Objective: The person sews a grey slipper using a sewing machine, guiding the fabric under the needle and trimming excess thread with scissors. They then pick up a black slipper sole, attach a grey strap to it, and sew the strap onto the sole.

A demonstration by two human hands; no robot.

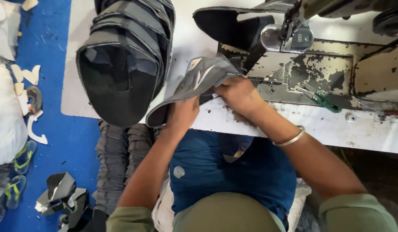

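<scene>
Two hands work one grey shoe upper (194,88), the landmark for this entry; it lies at the near edge of the white surface (293,122), part of it hanging over that edge.

- Left hand (181,112): at the upper's lower end, fingers closed on the fabric.
- Right hand (239,94): on the upper's right side, fingers curled and pinching its edge; a metal bangle (291,139) sits on that wrist.
- Sewing machine (289,36): just behind and right of the upper, its worn, paint-chipped bed (310,73) running on to the right. A black shoe piece (224,25) lies at the machine head, behind the upper.
- Green-handled snips (323,101): right of the upper, on the bed's front edge, well clear of both hands.
- Stack of nested grey-and-black uppers (124,56): left of the upper on the same surface, close but not clearly touching.
- Second pile of grey uppers (121,163): below the upper, under the surface edge, beside the left forearm.
- Blue floor (57,137): far left of the upper, with white offcuts (33,129), grey scraps (61,193) and sandals (23,157).
- White sack (6,116): at the far left edge; contents cannot be told.
</scene>
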